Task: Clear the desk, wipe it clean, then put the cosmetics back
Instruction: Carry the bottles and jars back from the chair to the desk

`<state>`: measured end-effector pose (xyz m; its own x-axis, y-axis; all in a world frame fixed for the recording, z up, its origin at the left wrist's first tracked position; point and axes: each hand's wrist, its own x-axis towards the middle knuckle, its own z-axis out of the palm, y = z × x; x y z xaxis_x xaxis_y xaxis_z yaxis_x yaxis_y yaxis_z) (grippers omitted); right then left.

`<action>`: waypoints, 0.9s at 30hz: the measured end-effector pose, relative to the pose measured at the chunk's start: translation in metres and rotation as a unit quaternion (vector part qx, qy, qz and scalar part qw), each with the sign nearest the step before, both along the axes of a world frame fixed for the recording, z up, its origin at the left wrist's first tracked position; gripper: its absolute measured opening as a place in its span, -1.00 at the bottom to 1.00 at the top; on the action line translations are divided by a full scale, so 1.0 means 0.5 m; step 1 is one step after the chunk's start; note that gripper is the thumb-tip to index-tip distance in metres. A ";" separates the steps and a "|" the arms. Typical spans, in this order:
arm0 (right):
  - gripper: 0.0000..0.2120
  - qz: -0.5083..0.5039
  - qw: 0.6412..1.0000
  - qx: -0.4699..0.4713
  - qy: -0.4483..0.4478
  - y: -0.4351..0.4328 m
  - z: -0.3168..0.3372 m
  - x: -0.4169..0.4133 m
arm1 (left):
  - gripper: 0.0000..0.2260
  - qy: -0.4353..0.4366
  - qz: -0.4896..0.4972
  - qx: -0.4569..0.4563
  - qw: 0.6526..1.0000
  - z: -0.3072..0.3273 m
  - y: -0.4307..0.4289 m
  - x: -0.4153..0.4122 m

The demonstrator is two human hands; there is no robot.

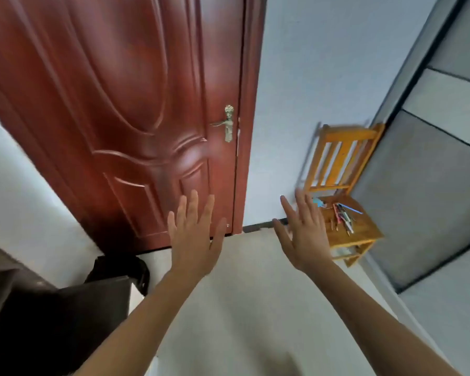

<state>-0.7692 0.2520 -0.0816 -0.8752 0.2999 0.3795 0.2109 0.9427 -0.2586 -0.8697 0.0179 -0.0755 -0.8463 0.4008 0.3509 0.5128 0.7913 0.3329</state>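
Observation:
Both of my arms reach forward with the backs of the hands toward me. My left hand [194,234] is held flat with fingers spread, in front of the foot of a red-brown door. My right hand [303,232] is also spread and empty, just left of a small wooden chair [339,156]. On the chair seat lie several thin cosmetic pencils and brushes [343,215], close to my right fingertips but apart from them. No desk top is plainly in view.
A closed red-brown door [120,104] with a brass handle [227,124] fills the upper left. Dark furniture [52,316] and a black bag [117,267] sit at lower left. Grey sliding wardrobe panels [432,185] stand on the right. Pale floor [255,294] lies beneath my arms.

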 end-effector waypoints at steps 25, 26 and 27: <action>-0.27 -0.181 0.974 -0.098 -0.097 0.929 -0.145 -0.066 | -0.27 -0.078 -0.175 -0.041 0.981 -0.094 1.014 -0.155; -0.26 -0.185 0.973 -0.094 -0.100 0.960 -0.154 -0.098 | -0.26 -0.081 -0.178 -0.039 0.980 -0.107 1.051 -0.193; -0.27 -0.191 0.972 -0.091 -0.106 0.992 -0.163 -0.131 | -0.26 -0.086 -0.180 -0.040 0.979 -0.121 1.087 -0.231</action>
<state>-0.8348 0.7480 -0.1629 -0.7398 0.6632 0.1131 0.6027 0.7280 -0.3267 -0.9855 0.5616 -0.1360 -0.6893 0.7041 0.1708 0.7049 0.5973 0.3825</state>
